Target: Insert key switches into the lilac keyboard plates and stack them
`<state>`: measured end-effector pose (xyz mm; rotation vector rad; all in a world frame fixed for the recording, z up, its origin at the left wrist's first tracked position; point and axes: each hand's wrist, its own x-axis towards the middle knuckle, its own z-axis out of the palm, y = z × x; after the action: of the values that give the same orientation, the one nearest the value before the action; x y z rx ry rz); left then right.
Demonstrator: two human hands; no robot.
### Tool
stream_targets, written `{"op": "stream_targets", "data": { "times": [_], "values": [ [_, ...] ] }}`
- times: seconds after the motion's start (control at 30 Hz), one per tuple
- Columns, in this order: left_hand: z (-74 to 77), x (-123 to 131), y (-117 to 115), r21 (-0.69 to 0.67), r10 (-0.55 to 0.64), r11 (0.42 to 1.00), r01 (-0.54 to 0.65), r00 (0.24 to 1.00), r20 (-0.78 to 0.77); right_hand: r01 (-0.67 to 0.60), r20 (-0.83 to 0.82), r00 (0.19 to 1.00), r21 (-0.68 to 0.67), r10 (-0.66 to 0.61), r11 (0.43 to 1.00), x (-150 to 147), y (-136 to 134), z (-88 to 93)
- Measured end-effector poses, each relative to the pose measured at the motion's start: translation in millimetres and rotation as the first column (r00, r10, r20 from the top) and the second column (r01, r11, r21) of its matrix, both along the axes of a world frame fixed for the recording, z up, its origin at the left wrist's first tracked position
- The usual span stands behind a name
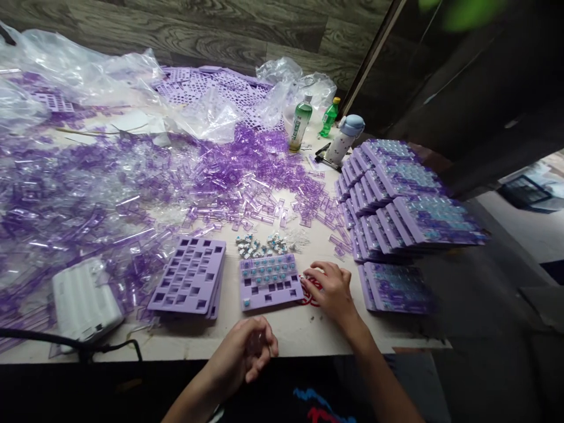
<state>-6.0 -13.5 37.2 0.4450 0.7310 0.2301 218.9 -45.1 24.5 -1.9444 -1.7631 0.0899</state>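
A light-purple keyboard plate [271,296] lies in front of me. Clear keycaps over blue switches fill its upper rows, and one more sits at its lower left corner. Lower down, several square holes are bare. My right hand [328,288] is just off the plate's right edge, over a red print on the table, its thumb and forefinger closed together; what they pinch is too small to name. Below the plate, my left hand [251,349] is curled, palm up, around something clear that I cannot make out. Loose switches [259,245] are heaped just behind the plate.
Bare purple plates [187,276] are stacked at left beside a white case [88,299]. Filled plates [396,200] stand in stacks at right. Loose purple and clear keycaps [247,158] spread across the back. Bottles [301,123] and a flask [346,141] stand behind.
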Motion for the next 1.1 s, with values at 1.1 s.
{"op": "stream_targets", "data": {
  "times": [1.1],
  "values": [
    [-0.5, -2.9, -7.6, -0.121, 0.121, 0.986, -0.114, 0.992, 0.046, -0.282, -0.205, 0.930, 0.131, 0.304, 0.950, -46.9, 16.7, -3.9]
  ]
}}
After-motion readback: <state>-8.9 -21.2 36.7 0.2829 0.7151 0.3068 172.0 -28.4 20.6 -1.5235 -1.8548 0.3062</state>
